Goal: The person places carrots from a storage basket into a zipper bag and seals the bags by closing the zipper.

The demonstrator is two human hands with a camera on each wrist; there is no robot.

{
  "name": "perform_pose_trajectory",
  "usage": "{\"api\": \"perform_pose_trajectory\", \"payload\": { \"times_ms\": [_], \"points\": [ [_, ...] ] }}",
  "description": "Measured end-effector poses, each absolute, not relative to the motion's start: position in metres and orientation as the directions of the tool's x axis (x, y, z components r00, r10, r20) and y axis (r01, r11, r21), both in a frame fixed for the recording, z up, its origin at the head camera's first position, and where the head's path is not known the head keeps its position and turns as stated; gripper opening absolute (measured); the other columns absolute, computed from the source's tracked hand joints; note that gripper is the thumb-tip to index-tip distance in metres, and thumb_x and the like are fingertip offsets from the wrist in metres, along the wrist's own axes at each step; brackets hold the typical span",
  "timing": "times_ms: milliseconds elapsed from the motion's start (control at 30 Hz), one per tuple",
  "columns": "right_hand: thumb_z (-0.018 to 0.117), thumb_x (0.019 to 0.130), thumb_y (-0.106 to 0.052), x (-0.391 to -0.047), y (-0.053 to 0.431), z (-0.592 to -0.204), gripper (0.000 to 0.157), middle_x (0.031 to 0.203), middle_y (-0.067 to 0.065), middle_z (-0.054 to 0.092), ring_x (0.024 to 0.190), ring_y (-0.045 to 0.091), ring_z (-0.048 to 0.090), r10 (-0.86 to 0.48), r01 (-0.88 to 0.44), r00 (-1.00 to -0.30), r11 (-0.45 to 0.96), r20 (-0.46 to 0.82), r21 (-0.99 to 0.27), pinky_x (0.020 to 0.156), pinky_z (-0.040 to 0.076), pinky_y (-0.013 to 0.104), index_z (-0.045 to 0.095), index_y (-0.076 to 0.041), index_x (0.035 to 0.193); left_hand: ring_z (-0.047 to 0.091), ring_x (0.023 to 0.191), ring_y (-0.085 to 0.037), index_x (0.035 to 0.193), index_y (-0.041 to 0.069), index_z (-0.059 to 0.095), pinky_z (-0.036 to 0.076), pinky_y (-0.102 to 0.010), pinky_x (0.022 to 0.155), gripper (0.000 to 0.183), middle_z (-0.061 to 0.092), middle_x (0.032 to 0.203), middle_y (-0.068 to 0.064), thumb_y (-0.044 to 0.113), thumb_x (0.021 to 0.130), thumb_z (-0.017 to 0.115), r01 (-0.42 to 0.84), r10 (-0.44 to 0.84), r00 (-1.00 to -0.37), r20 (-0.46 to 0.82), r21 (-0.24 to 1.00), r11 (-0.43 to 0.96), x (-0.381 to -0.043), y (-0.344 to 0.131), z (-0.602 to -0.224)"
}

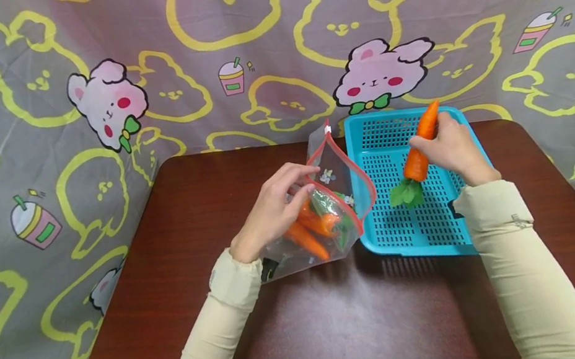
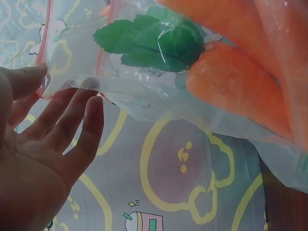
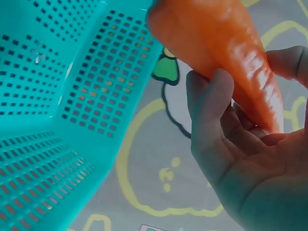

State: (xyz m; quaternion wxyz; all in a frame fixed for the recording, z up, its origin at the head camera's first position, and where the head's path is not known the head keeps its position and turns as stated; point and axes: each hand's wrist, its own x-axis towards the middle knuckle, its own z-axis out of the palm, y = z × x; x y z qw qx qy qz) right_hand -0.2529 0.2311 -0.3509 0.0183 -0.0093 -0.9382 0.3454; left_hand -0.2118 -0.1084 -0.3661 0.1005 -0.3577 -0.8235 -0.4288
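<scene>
My right hand [image 1: 454,147] grips an orange carrot [image 1: 422,148] with a green leafy top, its tip pointing up and away. It holds the carrot above a blue perforated basket [image 1: 386,230]. In the right wrist view, thumb and fingers wrap round the narrow part of the carrot [image 3: 216,43]. Left of the basket is a clear zip bag [image 1: 278,264] with a red-edged mouth standing open. My left hand [image 1: 272,207] pinches the bag's red rim between thumb and fingers. Inside the bag lie several carrots [image 1: 305,242], one with green leaves [image 2: 154,41] in the left wrist view.
Everything stands on a dark red-brown table [image 1: 164,255] with rounded corners. A grey cloth [image 1: 250,16] with yellow outlines and cartoon rabbits hangs behind and at both sides. The bag's right edge touches or overlaps the left rim of the basket.
</scene>
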Motion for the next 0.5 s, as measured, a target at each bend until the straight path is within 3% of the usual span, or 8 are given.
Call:
{"api": "perform_pose_trajectory", "payload": {
  "times_ms": [500],
  "points": [
    [0.048,0.096,-0.037,-0.238,0.222,-0.33,0.048,0.118,0.024,0.055,0.089,0.038,0.062,0.028,-0.056,-0.993,0.753,0.118,-0.656,0.067,0.055,0.038,0.041,0.002,0.124,0.06,0.086,-0.011,0.118,0.006,0.063,0.055,-0.028,0.077,0.024,0.06,0.112,-0.002,0.013,0.095,0.061,0.689,0.496,-0.714,0.494,0.621,0.373,-0.212,-0.108,-0.367]
  ]
}}
